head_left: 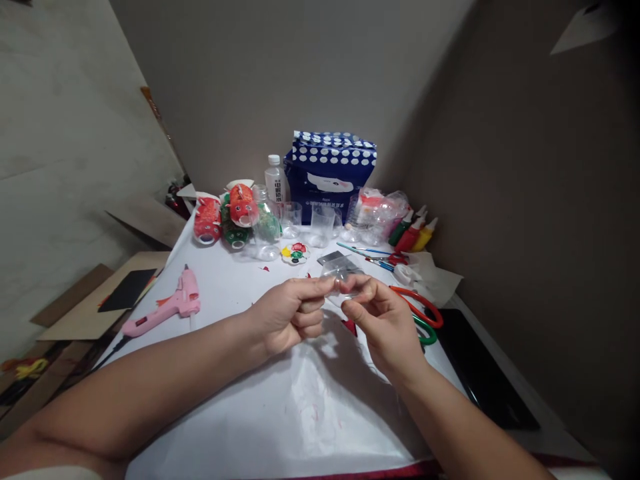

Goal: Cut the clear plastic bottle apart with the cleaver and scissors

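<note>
Both of my hands are raised a little above the white paper-covered table (280,413) and meet at its middle. My left hand (293,313) is curled, pinching one edge of a small clear plastic bag (341,271) between thumb and forefinger. My right hand (383,320) pinches the other edge of the same bag. I cannot make out what the bag contains. A small red scrap lies on the paper just under my right hand.
A pink glue gun (167,308) lies at the left. Painted red and green bottle pieces (227,220), clear cups (320,227), a paint palette (295,253), a blue dotted bag (330,170) and paint bottles (413,233) line the back. Red and green scissors (423,313) lie at right.
</note>
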Demonstrator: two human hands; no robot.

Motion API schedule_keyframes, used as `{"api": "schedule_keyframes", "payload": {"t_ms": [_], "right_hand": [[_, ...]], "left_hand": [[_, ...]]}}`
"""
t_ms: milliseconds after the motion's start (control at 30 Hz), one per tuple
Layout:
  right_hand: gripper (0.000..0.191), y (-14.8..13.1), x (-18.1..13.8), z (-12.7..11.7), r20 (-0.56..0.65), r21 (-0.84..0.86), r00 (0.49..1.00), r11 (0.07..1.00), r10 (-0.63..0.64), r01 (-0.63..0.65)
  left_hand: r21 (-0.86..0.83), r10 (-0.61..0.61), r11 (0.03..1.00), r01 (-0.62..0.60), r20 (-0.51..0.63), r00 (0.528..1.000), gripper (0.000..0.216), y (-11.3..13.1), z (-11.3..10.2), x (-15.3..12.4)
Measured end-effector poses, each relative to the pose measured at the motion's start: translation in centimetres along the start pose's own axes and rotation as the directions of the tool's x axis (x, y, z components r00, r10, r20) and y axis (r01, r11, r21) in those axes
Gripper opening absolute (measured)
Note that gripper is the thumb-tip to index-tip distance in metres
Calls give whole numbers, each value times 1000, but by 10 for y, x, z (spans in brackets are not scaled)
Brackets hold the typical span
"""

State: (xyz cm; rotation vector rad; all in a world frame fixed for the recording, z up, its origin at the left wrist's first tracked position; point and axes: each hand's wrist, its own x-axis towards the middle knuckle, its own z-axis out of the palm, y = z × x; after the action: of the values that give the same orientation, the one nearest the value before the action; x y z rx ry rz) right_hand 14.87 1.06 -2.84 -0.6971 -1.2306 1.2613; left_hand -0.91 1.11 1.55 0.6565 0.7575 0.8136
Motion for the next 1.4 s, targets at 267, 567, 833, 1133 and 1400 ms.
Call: {"api": "schedule_keyframes", "payload": {"t_ms": [267, 567, 833, 1133, 1400], "right_hand": [[13, -9, 12, -9, 87, 91, 986, 985, 140, -148], [13, -1, 9, -11, 68, -4, 992, 994, 108, -108], [12, 2, 3, -7, 15, 5, 1000, 1000, 19, -19], [19, -6, 6, -10, -11, 58, 993, 992, 115, -114], [16, -14, 6, -10, 81, 165, 982, 969, 170, -181]], "left_hand": [[413, 228, 888, -200, -19, 973, 30, -15, 5, -1], [60, -172, 984, 169, 43, 984, 17, 2, -6, 5], [98, -155, 983, 153, 12, 988, 22, 4, -8, 9], [31, -132, 991, 130, 55, 990, 12, 5, -4, 3], [99, -39, 994, 34, 47, 998, 19, 0, 4, -7]]}}
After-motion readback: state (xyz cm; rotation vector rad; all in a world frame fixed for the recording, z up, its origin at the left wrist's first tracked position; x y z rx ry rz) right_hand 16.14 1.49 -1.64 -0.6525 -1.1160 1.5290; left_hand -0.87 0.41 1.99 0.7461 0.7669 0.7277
